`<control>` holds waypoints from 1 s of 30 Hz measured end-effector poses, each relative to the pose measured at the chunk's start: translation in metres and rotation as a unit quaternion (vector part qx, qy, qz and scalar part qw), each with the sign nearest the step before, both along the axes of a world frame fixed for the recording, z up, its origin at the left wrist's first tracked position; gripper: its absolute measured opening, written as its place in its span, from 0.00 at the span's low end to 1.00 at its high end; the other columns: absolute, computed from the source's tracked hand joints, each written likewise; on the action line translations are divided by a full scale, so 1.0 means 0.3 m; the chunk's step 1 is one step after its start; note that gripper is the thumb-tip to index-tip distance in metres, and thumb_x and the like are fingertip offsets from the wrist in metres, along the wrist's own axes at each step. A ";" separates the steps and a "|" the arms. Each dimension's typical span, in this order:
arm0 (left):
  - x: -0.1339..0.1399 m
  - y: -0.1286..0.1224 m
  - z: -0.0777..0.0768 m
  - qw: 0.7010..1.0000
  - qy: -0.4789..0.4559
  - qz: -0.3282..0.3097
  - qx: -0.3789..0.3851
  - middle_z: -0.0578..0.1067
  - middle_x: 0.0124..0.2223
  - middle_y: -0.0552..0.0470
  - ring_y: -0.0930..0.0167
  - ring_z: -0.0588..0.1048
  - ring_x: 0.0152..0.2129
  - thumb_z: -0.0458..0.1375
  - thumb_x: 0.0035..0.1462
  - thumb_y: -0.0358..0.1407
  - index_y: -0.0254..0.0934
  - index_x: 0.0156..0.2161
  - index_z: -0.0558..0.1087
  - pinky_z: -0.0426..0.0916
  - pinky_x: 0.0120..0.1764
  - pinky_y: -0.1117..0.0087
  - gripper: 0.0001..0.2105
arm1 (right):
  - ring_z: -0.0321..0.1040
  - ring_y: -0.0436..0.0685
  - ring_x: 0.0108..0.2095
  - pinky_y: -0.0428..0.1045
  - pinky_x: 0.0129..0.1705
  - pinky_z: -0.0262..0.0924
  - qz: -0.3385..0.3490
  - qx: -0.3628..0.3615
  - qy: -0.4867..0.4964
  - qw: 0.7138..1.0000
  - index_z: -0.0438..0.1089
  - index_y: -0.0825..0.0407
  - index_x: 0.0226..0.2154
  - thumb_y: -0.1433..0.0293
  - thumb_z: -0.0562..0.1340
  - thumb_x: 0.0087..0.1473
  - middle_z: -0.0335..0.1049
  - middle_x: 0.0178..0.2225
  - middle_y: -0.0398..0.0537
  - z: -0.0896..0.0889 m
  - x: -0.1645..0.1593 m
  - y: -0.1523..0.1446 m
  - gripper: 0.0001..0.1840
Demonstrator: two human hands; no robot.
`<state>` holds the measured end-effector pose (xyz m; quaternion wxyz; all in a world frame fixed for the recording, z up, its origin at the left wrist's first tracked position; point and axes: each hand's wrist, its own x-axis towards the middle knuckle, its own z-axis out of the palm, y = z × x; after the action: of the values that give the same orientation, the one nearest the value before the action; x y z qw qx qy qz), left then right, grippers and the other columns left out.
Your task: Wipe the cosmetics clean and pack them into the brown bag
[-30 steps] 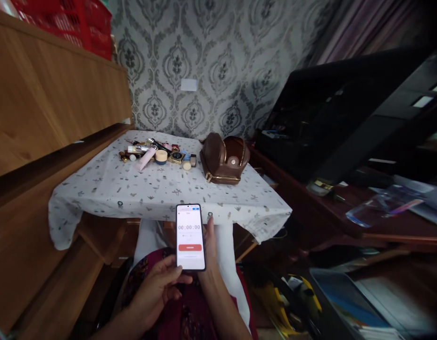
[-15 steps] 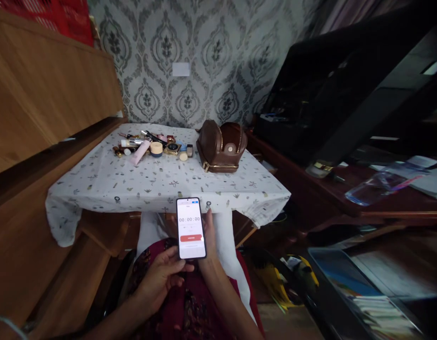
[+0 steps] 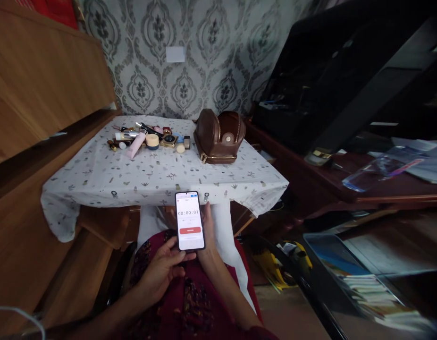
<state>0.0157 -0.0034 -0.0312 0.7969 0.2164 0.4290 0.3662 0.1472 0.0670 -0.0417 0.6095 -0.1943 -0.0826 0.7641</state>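
Right hand [image 3: 208, 231] curled round phone [image 3: 189, 221] above lap [image 3: 181, 295], near cloth-covered table [image 3: 155, 172]; left hand [image 3: 165, 264] half-curled at phone's lower corner, grip unclear. Table bears makeup [image 3: 152, 141], brown bag [image 3: 221, 147]. Grey patterned wallpaper [image 3: 183, 28] behind, wooden cabinet [image 3: 52, 71] at left.

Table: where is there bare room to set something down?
Bare: the front of the tablecloth, from the makeup and bag to the near edge, plus a narrower patch right of the bag. Crowded: farther back, where makeup lies heaped.
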 end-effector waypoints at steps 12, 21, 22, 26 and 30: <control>0.000 -0.001 0.022 0.999 0.007 0.019 -0.031 0.79 0.47 0.42 0.67 0.82 0.35 0.64 0.52 0.22 0.35 0.56 0.68 0.70 0.21 0.80 0.25 | 0.78 0.63 0.43 0.59 0.47 0.71 -0.003 -0.014 -0.002 1.000 0.74 0.55 0.49 0.44 0.50 0.62 0.80 0.41 0.55 0.005 -0.006 -0.010 0.34; -0.012 0.005 0.015 1.000 -0.003 0.027 0.000 0.79 0.46 0.45 0.70 0.81 0.31 0.67 0.50 0.23 0.35 0.55 0.70 0.72 0.23 0.78 0.26 | 0.78 0.64 0.41 0.60 0.45 0.72 0.011 0.000 -0.006 1.000 0.74 0.54 0.47 0.44 0.53 0.61 0.80 0.39 0.53 -0.015 -0.011 -0.008 0.33; -0.014 0.006 0.015 1.000 -0.004 0.028 0.004 0.79 0.46 0.45 0.70 0.81 0.31 0.67 0.50 0.24 0.35 0.55 0.70 0.72 0.23 0.78 0.26 | 0.78 0.64 0.41 0.60 0.44 0.72 0.013 -0.005 -0.005 1.000 0.75 0.55 0.47 0.44 0.53 0.61 0.80 0.38 0.53 -0.015 -0.011 -0.008 0.33; -0.017 0.013 0.016 0.999 -0.011 0.036 0.017 0.79 0.43 0.46 0.69 0.81 0.31 0.66 0.50 0.23 0.34 0.52 0.71 0.72 0.23 0.78 0.24 | 0.78 0.63 0.38 0.59 0.42 0.73 0.017 -0.040 0.001 0.999 0.75 0.54 0.45 0.44 0.55 0.60 0.81 0.36 0.53 -0.004 -0.009 -0.010 0.32; -0.019 0.018 0.026 0.999 -0.021 0.038 0.032 0.79 0.42 0.47 0.71 0.81 0.29 0.67 0.49 0.24 0.34 0.49 0.73 0.71 0.22 0.79 0.21 | 0.78 0.63 0.37 0.58 0.41 0.73 0.008 -0.060 -0.003 0.998 0.76 0.55 0.41 0.45 0.54 0.61 0.80 0.32 0.53 0.000 -0.010 -0.008 0.31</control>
<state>0.0100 0.0021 -0.0234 0.7841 0.2179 0.4077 0.4141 0.1442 0.0644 -0.0417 0.5907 -0.2321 -0.0395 0.7718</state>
